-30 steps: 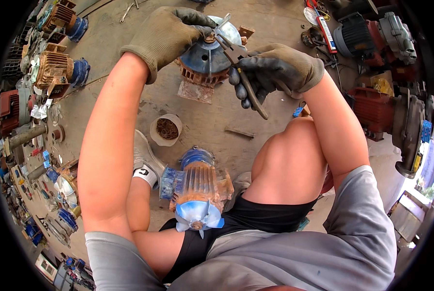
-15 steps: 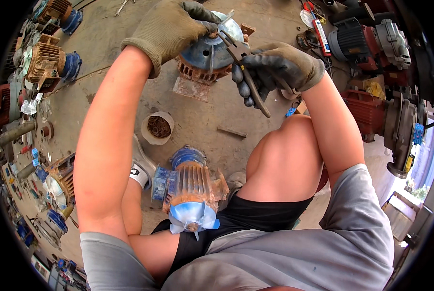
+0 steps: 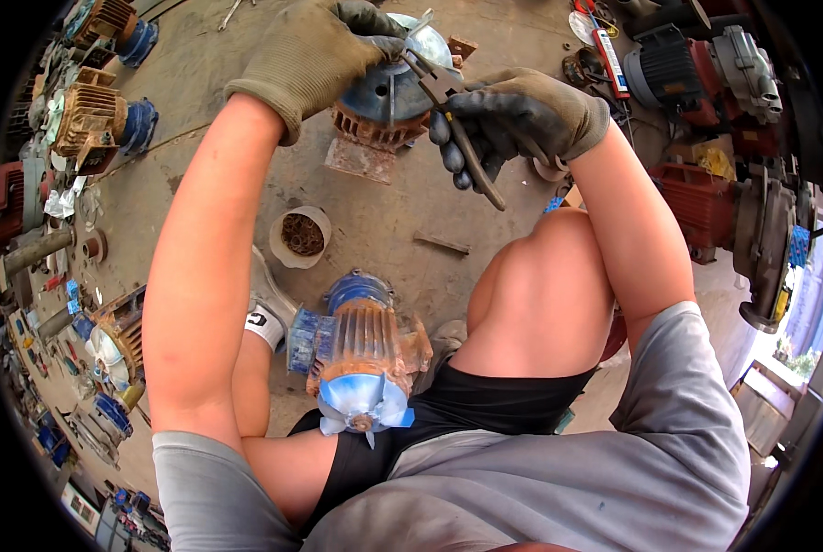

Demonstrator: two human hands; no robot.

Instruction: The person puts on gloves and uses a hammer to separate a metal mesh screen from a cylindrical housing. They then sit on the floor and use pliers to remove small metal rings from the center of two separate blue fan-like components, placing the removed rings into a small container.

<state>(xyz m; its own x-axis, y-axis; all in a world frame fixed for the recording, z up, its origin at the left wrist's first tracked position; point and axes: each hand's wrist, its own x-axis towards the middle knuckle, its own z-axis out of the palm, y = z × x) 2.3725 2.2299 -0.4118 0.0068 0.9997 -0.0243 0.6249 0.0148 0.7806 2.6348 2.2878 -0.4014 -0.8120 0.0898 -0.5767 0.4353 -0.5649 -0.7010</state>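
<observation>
My right hand (image 3: 526,115), in a grey-and-black coated glove, is wrapped round a pair of slim-nosed pliers (image 3: 443,89). Their jaw tips point up and left at the middle of a blue fan (image 3: 430,44) on a rusty electric motor (image 3: 375,129). Beside those tips my gloved left hand (image 3: 324,55) reaches over the fan with its fingers bent together at the hub. What lies between those fingers is hidden. A second motor (image 3: 365,336), with rusty ribs and a light-blue fan (image 3: 361,402), is nearer to me, between my legs.
On the floor stands a pale tub (image 3: 306,236) of small rusty pieces, with a flat metal bar (image 3: 442,244) to its right. Rusty motors (image 3: 90,110) line the left. At right are a dark motor (image 3: 674,78), a red motor (image 3: 697,207) and a sealant tube (image 3: 611,64).
The pliers and my right hand have shifted slightly up and left, with the jaws still at the fan's hub. My left hand stays at the hub, its fingers still bent.
</observation>
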